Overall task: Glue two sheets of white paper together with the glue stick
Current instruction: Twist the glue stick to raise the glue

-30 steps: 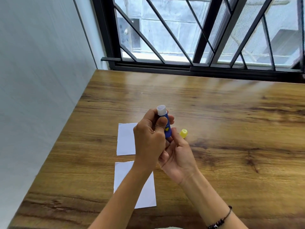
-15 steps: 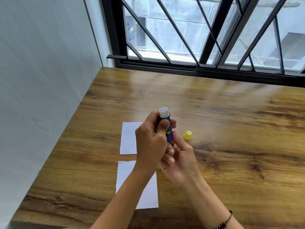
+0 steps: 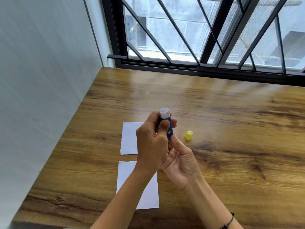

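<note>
A blue glue stick (image 3: pixel 168 128) with a white open top is held upright above the table. My left hand (image 3: pixel 152 142) wraps around its barrel. My right hand (image 3: pixel 180 161) pinches its bottom end from below, palm up. The yellow cap (image 3: pixel 188 135) lies on the wood just right of the hands. Two white paper sheets lie flat, one behind the other: the far sheet (image 3: pixel 129 139) and the near sheet (image 3: pixel 127 174), both partly hidden by my left hand and forearm.
The wooden table (image 3: pixel 231 129) meets a grey wall (image 3: pixel 41 80) on the left and a black-framed barred window (image 3: pixel 198 47) at the back. A dark bracelet (image 3: pixel 228 222) circles my right wrist.
The hands stay together on the glue stick; the view has shifted slightly, so everything sits a little further right. Cap and sheets have not moved on the table.
</note>
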{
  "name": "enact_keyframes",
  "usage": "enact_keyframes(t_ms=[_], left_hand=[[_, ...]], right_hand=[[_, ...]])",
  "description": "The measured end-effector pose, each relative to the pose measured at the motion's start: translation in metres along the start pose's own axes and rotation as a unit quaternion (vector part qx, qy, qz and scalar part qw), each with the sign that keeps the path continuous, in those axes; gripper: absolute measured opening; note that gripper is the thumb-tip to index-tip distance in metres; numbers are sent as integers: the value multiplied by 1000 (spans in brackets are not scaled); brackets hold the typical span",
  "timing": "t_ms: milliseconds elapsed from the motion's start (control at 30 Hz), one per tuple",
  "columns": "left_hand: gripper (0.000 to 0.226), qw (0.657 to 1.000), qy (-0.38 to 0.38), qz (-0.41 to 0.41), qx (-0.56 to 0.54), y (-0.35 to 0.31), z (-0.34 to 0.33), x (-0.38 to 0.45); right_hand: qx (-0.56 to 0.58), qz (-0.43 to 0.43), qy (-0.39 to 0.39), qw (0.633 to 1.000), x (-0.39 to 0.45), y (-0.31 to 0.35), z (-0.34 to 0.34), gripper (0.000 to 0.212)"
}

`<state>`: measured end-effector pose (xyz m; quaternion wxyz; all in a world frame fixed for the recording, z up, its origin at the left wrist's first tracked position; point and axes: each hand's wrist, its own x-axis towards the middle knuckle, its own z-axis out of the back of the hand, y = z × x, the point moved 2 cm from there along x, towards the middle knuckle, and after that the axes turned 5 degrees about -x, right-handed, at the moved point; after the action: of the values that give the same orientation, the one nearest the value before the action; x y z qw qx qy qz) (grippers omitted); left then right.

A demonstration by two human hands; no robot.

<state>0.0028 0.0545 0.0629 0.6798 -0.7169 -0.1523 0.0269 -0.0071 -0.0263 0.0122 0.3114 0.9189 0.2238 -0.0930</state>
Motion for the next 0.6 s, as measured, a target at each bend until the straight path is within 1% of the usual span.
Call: enact_keyframes(t_ms=[67,100,200,333,400,467,533,600], left_hand=[[24,1000,1,4,-1,1,0,-1],[23,1000,1,7,-1,1,-1,-1],[24,1000,1,11,7,2,-2,-3],[24,1000,7,16,0,3,-4,-5],[23,1000,1,14,10,3,-7,-7],[23,1000,-3,11,18,4,-11,-9],[23,1000,-1,12,12,4,-8,-8],[22,1000,6,10,8,5,-4,-6]], right_hand=[[-7,5,-19,1000,1,0,1,23],[-5,0,-29,1000,1,0,0,23],[21,-26,-54,998,1,0,-3,32],[-30,-62,-73,995,1,4,-4,43],[-32,-80,-82,993,2,4,-4,46],[-13,-92,-89,992,1,2,-3,43],[23,-96,-66,993,0,0,-4,35],[39,-91,-26,995,-3,-1,-1,39]])
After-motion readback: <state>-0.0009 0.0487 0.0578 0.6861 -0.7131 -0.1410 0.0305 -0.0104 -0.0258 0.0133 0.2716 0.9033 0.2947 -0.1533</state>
